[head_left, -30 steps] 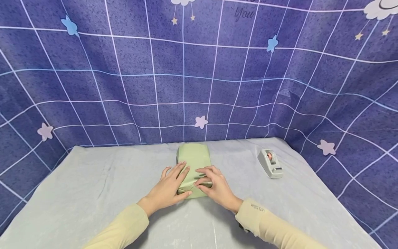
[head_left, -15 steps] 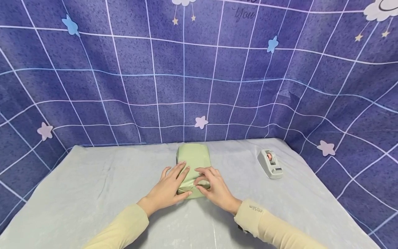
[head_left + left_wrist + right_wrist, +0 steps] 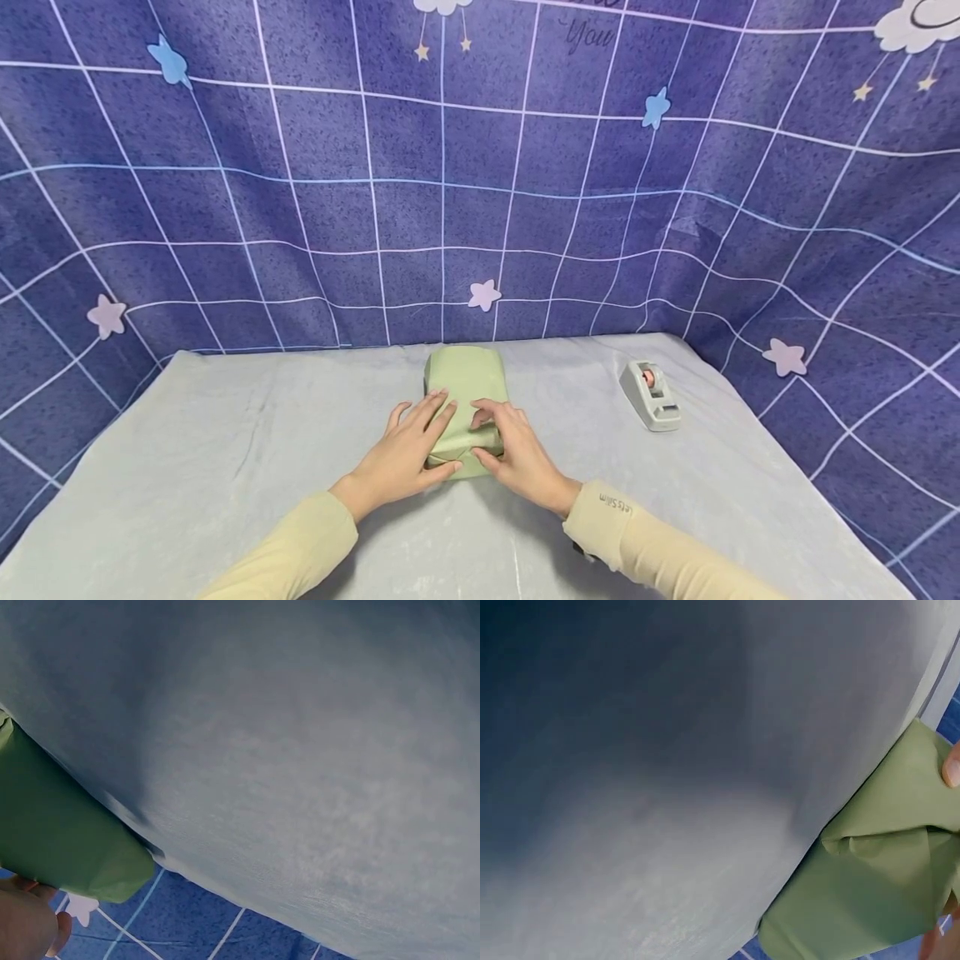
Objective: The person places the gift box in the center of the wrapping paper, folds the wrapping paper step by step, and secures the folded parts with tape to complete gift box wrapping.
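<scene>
We identify an indoor tabletop work area; the type of room cannot be determined. A table (image 3: 262, 417) covered in grey cloth is enclosed at its far, left and right sides by blue-purple fabric hangings (image 3: 300, 208) printed with stars (image 3: 485, 295) and clouds (image 3: 917, 27). We note a desktop tape dispenser (image 3: 651, 398).
</scene>
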Motion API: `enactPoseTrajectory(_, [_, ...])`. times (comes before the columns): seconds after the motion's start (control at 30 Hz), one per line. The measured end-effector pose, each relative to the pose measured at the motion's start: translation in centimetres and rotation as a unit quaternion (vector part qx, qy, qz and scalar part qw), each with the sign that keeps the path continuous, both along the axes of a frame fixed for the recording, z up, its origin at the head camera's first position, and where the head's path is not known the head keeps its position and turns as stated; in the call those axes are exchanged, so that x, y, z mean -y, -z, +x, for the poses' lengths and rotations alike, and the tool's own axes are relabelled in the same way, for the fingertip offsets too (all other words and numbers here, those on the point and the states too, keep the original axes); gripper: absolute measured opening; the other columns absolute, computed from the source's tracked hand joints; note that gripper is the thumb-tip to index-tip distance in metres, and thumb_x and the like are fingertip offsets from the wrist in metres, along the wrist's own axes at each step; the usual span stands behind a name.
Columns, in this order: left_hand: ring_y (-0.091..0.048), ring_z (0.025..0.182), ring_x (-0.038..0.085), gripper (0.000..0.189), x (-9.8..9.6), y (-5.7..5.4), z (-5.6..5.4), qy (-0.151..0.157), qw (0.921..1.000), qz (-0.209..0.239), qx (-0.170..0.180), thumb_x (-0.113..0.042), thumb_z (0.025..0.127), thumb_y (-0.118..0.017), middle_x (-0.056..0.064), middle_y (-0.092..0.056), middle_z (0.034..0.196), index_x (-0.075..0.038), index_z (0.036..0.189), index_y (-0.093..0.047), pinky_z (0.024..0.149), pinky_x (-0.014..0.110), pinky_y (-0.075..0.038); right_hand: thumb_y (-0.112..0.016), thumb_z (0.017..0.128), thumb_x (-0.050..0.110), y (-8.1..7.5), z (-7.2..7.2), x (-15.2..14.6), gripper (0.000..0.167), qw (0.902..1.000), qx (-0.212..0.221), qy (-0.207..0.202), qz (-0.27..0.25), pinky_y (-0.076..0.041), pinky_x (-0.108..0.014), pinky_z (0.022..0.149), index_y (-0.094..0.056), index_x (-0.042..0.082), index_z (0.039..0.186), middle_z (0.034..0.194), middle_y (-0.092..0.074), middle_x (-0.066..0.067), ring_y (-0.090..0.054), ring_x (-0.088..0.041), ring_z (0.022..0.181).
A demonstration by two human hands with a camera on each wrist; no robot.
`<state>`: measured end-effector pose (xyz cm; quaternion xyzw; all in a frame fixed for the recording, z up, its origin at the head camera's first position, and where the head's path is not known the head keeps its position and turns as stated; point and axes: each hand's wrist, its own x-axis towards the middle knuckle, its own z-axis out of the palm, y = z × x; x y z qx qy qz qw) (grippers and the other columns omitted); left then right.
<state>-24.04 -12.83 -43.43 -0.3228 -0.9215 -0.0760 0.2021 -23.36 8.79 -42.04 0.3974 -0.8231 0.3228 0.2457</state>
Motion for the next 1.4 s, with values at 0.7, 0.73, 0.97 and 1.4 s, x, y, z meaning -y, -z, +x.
enactPoseTrajectory(0.7, [-0.032,0.134,0.028,0.077,-0.1,-0.1,0.1,0.003,1.0,0.005,-0.001,-0.056,0.083,-0.054,0.014,-0.034,0.145,-0.007,0.14,-0.036,0.103,0.051,-0.025,-0.076,0.073,0.014,0.3,-0.6,-0.1,0.07,0.9924,0.119,0.007,-0.03,-0.033,-0.034,0.089,-0.037,0.001,0.13,0.107,-0.055,-0.003,-0.049,-0.015,0.101])
enactPoseTrajectory(0.73, [-0.032,0.134,0.028,0.077,-0.1,-0.1,0.1,0.003,1.0,0.006,0.0,-0.056,0.083,-0.054,0.014,-0.034,0.145,-0.007,0.14,-0.036,0.103,0.052,-0.025,-0.075,0.074,0.014,0.3,-0.6,-0.2,0.07,0.9914,0.127,0.006,-0.032,-0.032,-0.034,0.09,-0.036,0.002,0.131,0.107,-0.055,-0.003,-0.048,-0.015,0.101])
enactPoseTrajectory(0.97, [-0.032,0.134,0.028,0.078,-0.1,-0.2,0.1,0.002,1.0,0.005,0.002,-0.057,0.083,-0.054,0.015,-0.034,0.145,-0.007,0.14,-0.036,0.104,0.052,-0.024,-0.071,0.079,0.021,-0.1,-0.8,-0.2,0.066,0.9863,0.158,0.009,-0.047,-0.035,-0.035,0.089,-0.036,0.002,0.131,0.112,-0.052,-0.005,-0.043,-0.018,0.103])
enactPoseTrajectory(1.4, [-0.031,0.135,0.028,0.079,-0.1,-0.2,0.1,0.002,1.0,0.005,0.006,-0.057,0.083,-0.053,0.014,-0.033,0.146,-0.007,0.14,-0.035,0.104,0.051,-0.023,-0.067,0.078,0.018,-0.3,-1.2,0.1,0.064,0.9856,0.163,0.027,-0.037,-0.026,-0.036,0.086,-0.036,0.0,0.131,0.114,-0.051,-0.009,-0.04,-0.022,0.105])
